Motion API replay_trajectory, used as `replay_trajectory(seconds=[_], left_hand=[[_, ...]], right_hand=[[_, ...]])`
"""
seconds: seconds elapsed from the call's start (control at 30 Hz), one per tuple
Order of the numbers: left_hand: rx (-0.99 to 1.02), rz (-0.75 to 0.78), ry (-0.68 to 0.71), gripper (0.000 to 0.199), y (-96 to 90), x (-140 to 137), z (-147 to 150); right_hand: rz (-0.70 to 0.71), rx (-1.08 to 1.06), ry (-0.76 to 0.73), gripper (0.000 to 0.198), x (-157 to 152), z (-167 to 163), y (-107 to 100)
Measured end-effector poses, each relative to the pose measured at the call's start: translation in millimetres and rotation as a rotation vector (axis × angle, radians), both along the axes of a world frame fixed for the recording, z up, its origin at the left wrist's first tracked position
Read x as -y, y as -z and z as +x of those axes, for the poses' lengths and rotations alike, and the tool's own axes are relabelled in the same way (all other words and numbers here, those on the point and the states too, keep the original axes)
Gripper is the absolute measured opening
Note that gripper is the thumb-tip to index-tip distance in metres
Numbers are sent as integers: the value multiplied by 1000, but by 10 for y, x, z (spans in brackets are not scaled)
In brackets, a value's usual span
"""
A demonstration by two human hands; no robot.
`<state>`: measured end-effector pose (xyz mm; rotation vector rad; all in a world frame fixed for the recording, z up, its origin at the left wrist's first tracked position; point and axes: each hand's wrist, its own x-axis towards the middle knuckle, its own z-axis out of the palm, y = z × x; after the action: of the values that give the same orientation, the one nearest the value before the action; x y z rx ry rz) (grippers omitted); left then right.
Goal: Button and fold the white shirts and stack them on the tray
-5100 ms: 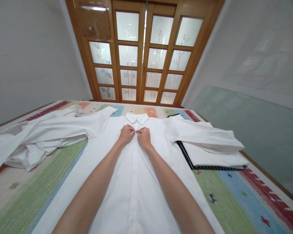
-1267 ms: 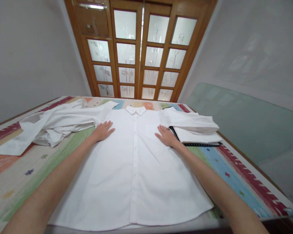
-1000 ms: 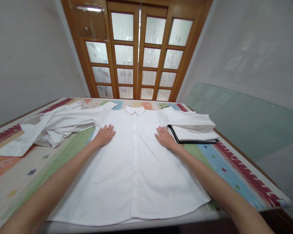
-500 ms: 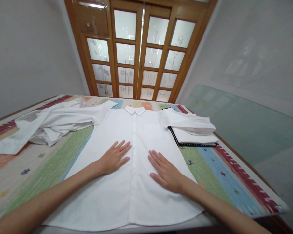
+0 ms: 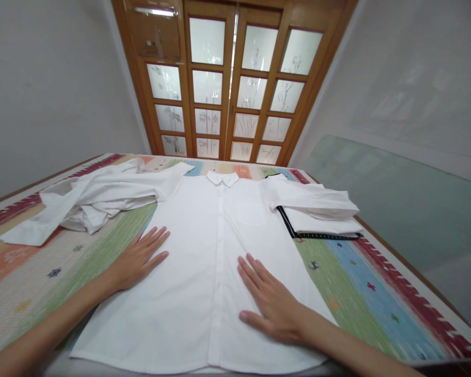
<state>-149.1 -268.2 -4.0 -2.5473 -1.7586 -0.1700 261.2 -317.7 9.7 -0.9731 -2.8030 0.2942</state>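
Gap between left hand [image 5: 139, 260], right hand [image 5: 272, 303]; folded stack [image 5: 324, 225] obstructs farther right.

Matt white shirt [image 5: 188, 303], rough-looking tablecloth [image 5: 377, 303]

The shirt is smooth, fine cloth with shallow creases; the white cloth [image 5: 92, 217] toward the tablecloth's left edge looks equally dull but rumpled, while the folded cloth [image 5: 322, 224] toward the right edge is smooth. The tablecloth has a matt, streaky woven surface. Beyond its far edge, the door [image 5: 189, 115] is wood with a slight sheen and frosted glass panes [image 5: 206, 42].
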Motion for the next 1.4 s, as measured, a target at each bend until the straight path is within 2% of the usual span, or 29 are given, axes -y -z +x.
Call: replay_trajectory(seconds=[0.13, 0.2, 0.3, 0.37, 0.43, 0.53, 0.6, 0.7, 0.97, 1.07, 1.2, 1.3, 1.4], left_hand=[[10, 0, -10, 65, -13, 19, -14], [29, 19, -39, 66, -1, 10, -8], [48, 114, -164, 67, 9, 9, -19], [24, 190, -265, 66, -18, 30, -32], [-27, 241, -350, 62, -80, 65, -39], [-113, 250, -411, 55, -189, 108, -32], [-135, 213, -411, 51, -230, 114, -26], [-121, 169, -418, 47, -228, 103, -36], [-62, 60, -471, 45, -219, 123, -156], [-54, 62, -454, 38, -264, 89, -180], [18, 186, -331, 31, -331, -31, -52], [118, 161, -160, 30, -374, -143, 239], [200, 117, 36, 34, -379, -233, 661]], right_hand=[[-149, -16, -205, 88, 204, -151, -138], [-188, -21, -250, 86, 258, -175, -194], [-177, -42, -248, 76, 266, -118, -202], [-109, -58, -140, 66, 229, -17, -123], [0, -65, 54, 62, 172, 116, 22], [161, -46, 384, 67, 89, 308, 282], [222, -31, 517, 73, 57, 395, 413], [261, -15, 577, 75, 48, 469, 507], [342, -21, 702, 82, 132, 738, 591], [333, 15, 706, 79, 100, 790, 515], [264, 28, 649, 67, -142, 724, 272], [228, -2, 540, 61, -442, 593, 116], [187, 11, 447, 59, -787, 417, 57]])
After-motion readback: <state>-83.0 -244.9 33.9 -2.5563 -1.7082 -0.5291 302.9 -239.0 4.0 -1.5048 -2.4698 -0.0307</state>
